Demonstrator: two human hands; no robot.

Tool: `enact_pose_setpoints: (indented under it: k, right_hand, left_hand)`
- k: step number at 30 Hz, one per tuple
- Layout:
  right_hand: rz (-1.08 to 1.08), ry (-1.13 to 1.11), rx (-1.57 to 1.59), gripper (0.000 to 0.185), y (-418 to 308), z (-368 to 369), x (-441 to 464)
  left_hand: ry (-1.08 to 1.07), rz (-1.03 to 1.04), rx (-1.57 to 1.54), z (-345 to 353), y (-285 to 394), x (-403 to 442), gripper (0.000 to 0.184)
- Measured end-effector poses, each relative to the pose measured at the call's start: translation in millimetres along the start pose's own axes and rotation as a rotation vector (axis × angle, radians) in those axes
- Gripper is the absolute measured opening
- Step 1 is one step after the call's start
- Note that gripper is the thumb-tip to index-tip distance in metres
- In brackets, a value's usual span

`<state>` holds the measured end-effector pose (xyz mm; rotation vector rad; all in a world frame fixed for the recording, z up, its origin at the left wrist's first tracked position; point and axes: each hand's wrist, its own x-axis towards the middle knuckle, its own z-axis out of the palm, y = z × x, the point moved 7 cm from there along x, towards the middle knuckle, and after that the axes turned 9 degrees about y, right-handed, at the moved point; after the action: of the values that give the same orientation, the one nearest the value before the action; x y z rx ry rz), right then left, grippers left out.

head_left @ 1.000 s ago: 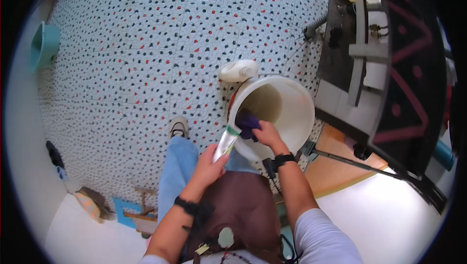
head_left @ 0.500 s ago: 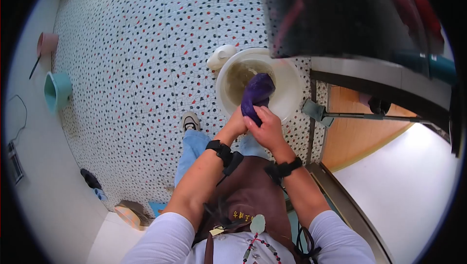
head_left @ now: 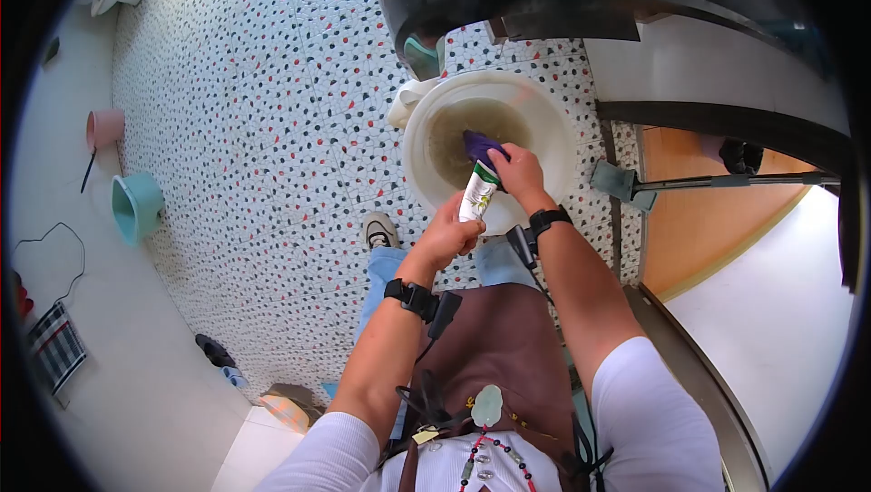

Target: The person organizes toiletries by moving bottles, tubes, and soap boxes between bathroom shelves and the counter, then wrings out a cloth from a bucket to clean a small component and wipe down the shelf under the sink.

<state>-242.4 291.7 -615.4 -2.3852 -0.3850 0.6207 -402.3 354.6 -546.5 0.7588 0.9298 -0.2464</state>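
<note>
Far to the left of the white bucket [head_left: 550, 152], a checked cloth [head_left: 58, 347] hangs against the wall. Less far to its left are a pink container [head_left: 107, 128] and a teal bucket [head_left: 138, 211], the teal one nearer the person. A shoe [head_left: 380, 231] is on the speckled floor [head_left: 263, 156], to the left of the white bucket's near edge. A white jug [head_left: 408, 102] is just beside the white bucket's upper left rim.

The left hand [head_left: 448, 236], at the white bucket's near rim, has its grip closed round the lower end of a white tube [head_left: 477, 194]. The tube slants over the white bucket's opening, green end uppermost. Over the murky water [head_left: 445, 134] in the white bucket is a purple cloth [head_left: 484, 147]; whether it touches the water I cannot tell. The right hand [head_left: 521, 176], above the white bucket's opening, pinches this cloth in its grip. To the right of the white bucket, a long-handled tool [head_left: 613, 182] lies with its grey-green head towards it.
</note>
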Motion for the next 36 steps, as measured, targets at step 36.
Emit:
enact_pose_setpoints:
  k: [36]
  right_hand:
    - [0.003,-0.018,0.563,0.030,-52,-52,-82]
  left_hand:
    - [-0.158,-0.254,-0.680,-9,-20,34,0.028]
